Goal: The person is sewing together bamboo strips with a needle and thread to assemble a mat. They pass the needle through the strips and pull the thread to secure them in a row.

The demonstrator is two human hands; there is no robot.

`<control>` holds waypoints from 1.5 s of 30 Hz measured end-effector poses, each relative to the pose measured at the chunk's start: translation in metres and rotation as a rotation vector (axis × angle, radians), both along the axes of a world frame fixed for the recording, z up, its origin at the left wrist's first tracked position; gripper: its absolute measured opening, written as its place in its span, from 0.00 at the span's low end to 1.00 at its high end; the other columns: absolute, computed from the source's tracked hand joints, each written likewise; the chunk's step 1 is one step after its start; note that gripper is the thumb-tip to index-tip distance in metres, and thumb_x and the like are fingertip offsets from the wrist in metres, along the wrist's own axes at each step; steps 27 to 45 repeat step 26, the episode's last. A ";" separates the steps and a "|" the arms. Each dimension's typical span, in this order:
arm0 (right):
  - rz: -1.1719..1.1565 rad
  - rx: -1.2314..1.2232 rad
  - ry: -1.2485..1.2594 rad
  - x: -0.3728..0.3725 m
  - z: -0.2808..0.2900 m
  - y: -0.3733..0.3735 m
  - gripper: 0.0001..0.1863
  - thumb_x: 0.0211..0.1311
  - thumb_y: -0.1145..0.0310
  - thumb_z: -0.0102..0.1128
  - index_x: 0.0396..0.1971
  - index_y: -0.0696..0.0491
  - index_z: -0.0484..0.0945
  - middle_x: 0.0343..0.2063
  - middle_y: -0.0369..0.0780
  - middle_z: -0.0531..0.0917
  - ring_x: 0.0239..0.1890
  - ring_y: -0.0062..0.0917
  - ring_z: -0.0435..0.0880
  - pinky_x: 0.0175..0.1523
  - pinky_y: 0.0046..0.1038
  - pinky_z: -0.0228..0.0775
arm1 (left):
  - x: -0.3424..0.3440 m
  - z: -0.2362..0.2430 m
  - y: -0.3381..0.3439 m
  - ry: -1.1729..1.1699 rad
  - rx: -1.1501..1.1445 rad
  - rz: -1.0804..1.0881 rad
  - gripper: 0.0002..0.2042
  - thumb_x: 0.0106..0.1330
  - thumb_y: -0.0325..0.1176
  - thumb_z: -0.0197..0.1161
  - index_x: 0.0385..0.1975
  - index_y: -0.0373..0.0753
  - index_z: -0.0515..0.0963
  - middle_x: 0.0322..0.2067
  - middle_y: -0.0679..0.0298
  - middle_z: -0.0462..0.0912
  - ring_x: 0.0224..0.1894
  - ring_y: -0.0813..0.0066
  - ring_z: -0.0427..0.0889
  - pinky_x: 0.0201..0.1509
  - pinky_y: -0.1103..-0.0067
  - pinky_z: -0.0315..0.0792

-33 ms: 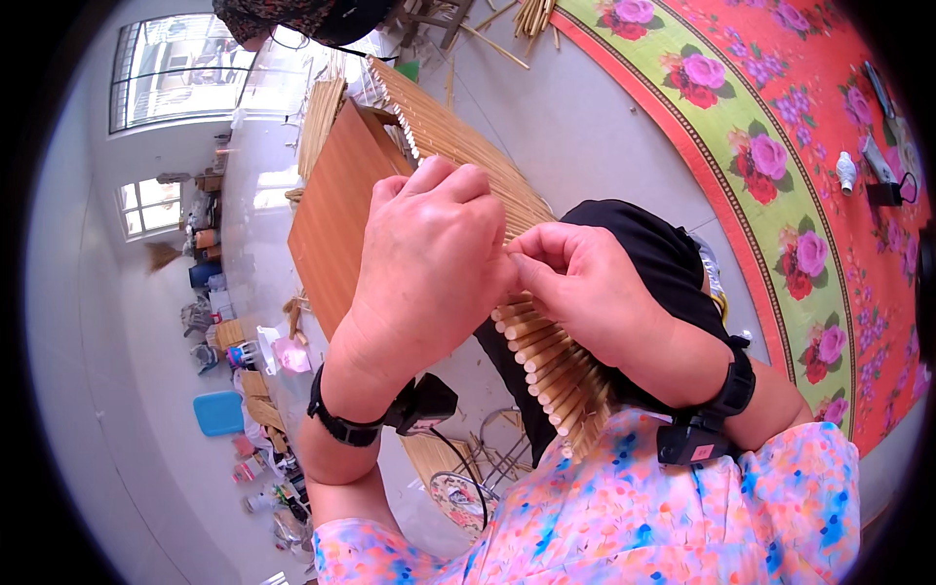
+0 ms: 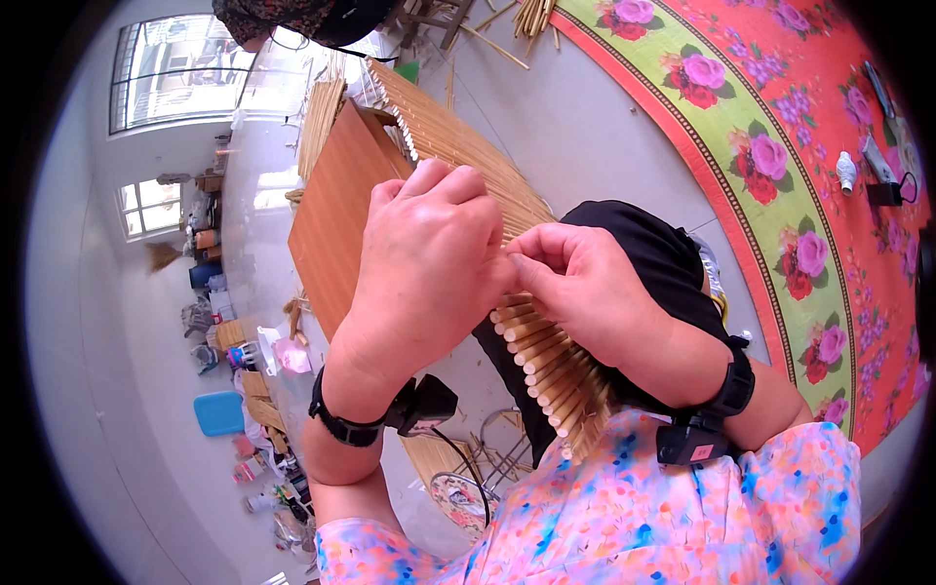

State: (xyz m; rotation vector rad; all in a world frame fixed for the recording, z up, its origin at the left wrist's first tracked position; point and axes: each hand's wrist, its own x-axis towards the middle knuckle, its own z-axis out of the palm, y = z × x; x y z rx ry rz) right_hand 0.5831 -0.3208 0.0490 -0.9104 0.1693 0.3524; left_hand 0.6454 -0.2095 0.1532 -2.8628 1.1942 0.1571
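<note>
A mat of slim round bamboo sticks [image 2: 468, 146] runs from the far side down across my lap. Its near end [image 2: 551, 370] curves toward my body, with pale cut stick ends showing along the left edge. Over the mat, my left hand [image 2: 424, 268] is closed in a fist, back of the hand up. My right hand [image 2: 595, 283] is closed in a pinch, thumb against forefinger, its tips touching the left hand's fingers. What the fingers grip between them is hidden. A brown wooden board [image 2: 336, 214] lies left of the mat, beyond my left hand.
Floral red cloth [image 2: 702, 127] spreads at the right, with a small white bottle [image 2: 845, 173] on it. Loose sticks [image 2: 533, 18] lie at the far side, near another person [image 2: 312, 19]. A round floral stool [image 2: 458, 497] stands below my left forearm. Clutter and a blue plastic piece [image 2: 217, 413] line the left wall.
</note>
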 end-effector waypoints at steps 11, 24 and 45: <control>0.043 0.034 0.099 -0.001 -0.001 -0.006 0.07 0.63 0.74 0.57 0.31 0.63 0.79 0.25 0.35 0.83 0.27 0.14 0.76 0.33 0.20 0.70 | 0.000 0.008 0.002 0.061 0.004 -0.016 0.09 0.43 0.23 0.65 0.27 0.39 0.79 0.33 0.64 0.77 0.42 0.64 0.75 0.47 0.71 0.67; -0.019 -0.166 -0.090 -0.004 -0.011 0.001 0.06 0.61 0.74 0.58 0.31 0.61 0.79 0.24 0.40 0.84 0.25 0.19 0.78 0.34 0.23 0.71 | -0.015 -0.007 -0.006 -0.121 0.117 -0.025 0.03 0.43 0.31 0.64 0.18 0.42 0.77 0.26 0.68 0.75 0.39 0.68 0.75 0.48 0.68 0.64; -0.025 -0.196 -0.125 -0.004 -0.013 0.001 0.05 0.61 0.74 0.58 0.31 0.60 0.79 0.24 0.39 0.84 0.25 0.21 0.79 0.34 0.24 0.71 | -0.012 -0.008 -0.005 -0.087 0.107 -0.012 0.05 0.42 0.32 0.65 0.19 0.42 0.77 0.26 0.67 0.75 0.39 0.68 0.75 0.49 0.67 0.64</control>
